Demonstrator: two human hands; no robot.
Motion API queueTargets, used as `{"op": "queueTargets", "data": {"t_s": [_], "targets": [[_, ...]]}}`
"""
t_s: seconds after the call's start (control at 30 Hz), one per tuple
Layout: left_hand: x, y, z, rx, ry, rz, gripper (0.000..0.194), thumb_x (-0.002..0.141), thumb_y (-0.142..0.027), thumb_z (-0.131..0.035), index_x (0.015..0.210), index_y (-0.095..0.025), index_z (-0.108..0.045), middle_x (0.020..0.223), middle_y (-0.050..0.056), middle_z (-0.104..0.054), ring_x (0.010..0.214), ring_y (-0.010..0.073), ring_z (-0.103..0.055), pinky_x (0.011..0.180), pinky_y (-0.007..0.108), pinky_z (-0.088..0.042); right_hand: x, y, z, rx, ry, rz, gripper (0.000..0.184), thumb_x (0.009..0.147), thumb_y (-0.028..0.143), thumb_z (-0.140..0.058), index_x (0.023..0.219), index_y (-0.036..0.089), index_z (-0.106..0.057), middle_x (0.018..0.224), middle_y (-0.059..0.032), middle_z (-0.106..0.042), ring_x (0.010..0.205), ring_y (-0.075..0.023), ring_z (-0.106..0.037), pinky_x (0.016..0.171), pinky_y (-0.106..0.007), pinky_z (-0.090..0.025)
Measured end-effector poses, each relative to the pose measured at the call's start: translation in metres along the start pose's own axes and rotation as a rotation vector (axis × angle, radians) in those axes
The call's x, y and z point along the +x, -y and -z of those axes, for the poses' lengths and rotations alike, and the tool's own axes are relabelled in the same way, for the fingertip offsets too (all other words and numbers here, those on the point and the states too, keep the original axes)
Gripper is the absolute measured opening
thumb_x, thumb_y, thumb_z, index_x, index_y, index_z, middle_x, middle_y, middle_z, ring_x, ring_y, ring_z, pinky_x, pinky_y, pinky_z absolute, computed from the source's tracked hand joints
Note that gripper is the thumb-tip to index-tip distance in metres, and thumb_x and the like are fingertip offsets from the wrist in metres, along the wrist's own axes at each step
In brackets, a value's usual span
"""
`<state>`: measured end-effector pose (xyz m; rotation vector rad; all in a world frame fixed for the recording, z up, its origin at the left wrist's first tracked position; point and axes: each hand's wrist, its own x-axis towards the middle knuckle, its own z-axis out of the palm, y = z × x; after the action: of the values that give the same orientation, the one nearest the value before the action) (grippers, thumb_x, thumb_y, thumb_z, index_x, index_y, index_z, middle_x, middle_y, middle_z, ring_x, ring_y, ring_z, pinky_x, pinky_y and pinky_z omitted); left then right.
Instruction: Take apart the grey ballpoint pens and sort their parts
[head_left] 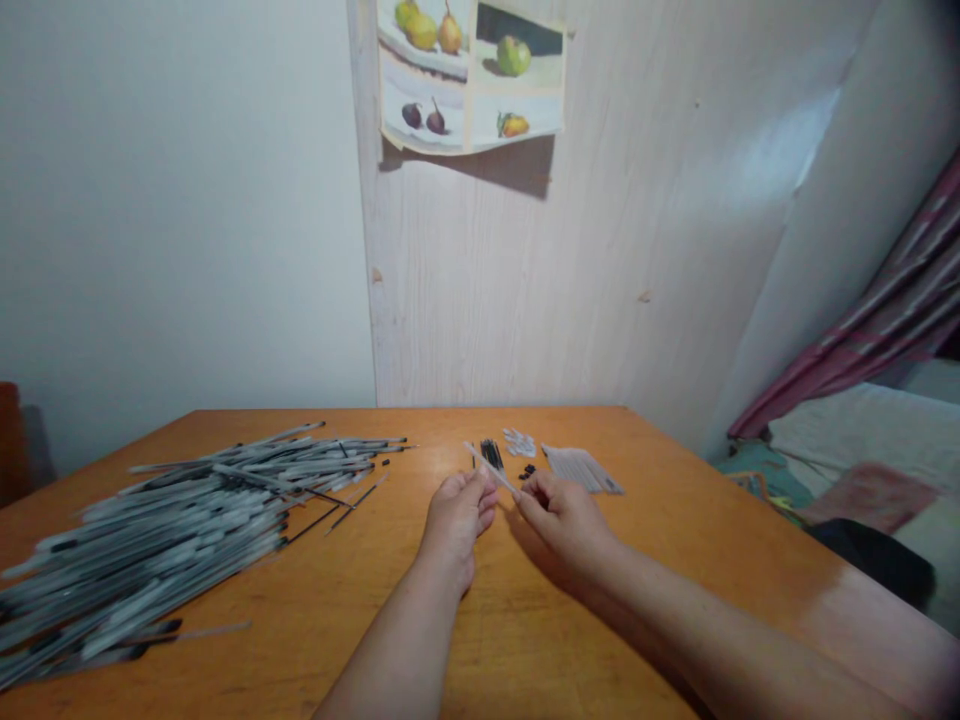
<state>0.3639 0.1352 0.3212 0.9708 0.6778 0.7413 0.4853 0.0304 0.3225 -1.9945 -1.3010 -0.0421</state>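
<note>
My left hand [459,517] and my right hand [561,517] meet over the middle of the orange wooden table [525,640]. Both are closed in a pinch on one thin clear pen barrel [489,466], which slants up and to the left between them. A large heap of grey and black pens [180,530] lies on the table to the left of my left hand. Just beyond my fingers lie a few black refills [492,453], small black caps [528,470], small clear parts [520,442] and a bundle of clear barrels [581,468].
A white wall and a pale wood-grain panel [525,280] rise behind the table, with a fruit poster [471,75] on the panel. A striped curtain [885,320] and bedding [862,460] are at the right, past the table's edge.
</note>
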Motion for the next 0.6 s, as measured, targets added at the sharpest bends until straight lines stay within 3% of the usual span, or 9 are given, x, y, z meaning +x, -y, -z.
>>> {"op": "queueTargets", "data": {"t_s": [0.13, 0.3, 0.43, 0.6], "targets": [[-0.001, -0.002, 0.0, 0.078, -0.044, -0.026, 0.033, 0.08, -0.044, -0.073, 0.093, -0.015, -0.063, 0.09, 0.008, -0.07, 0.075, 0.0119, -0.064, 0.069, 0.024, -0.049, 0.007, -0.033, 0.035, -0.136, -0.104, -0.074, 0.029, 0.089, 0.044, -0.053, 0.073, 0.021, -0.062, 0.067, -0.0018, -0.064, 0.064, -0.0162, -0.056, 0.059, -0.025, -0.033], [0.001, -0.001, 0.001, 0.106, -0.085, -0.04, 0.031, 0.078, -0.041, -0.073, 0.092, -0.015, -0.062, 0.087, 0.008, -0.071, 0.072, 0.0123, -0.064, 0.067, 0.025, -0.048, 0.009, -0.089, 0.075, -0.305, -0.166, -0.308, 0.029, 0.09, 0.044, -0.051, 0.077, 0.021, -0.064, 0.07, -0.0038, -0.067, 0.067, -0.018, -0.059, 0.059, -0.026, -0.034], [0.002, 0.0, 0.003, 0.127, -0.095, -0.052, 0.03, 0.077, -0.04, -0.074, 0.089, -0.016, -0.062, 0.085, 0.008, -0.071, 0.073, 0.013, -0.064, 0.066, 0.024, -0.048, 0.005, -0.12, 0.085, -0.385, -0.181, -0.464, 0.029, 0.09, 0.044, -0.052, 0.079, 0.021, -0.066, 0.072, -0.006, -0.068, 0.066, -0.0182, -0.059, 0.056, -0.027, -0.031], [0.004, 0.001, 0.005, 0.137, -0.087, -0.056, 0.029, 0.078, -0.04, -0.072, 0.09, -0.016, -0.062, 0.087, 0.008, -0.071, 0.072, 0.0124, -0.065, 0.067, 0.024, -0.05, 0.001, -0.139, 0.087, -0.402, -0.137, -0.575, 0.03, 0.089, 0.044, -0.051, 0.078, 0.021, -0.066, 0.077, -0.0086, -0.07, 0.067, -0.0193, -0.06, 0.057, -0.028, -0.032]]}}
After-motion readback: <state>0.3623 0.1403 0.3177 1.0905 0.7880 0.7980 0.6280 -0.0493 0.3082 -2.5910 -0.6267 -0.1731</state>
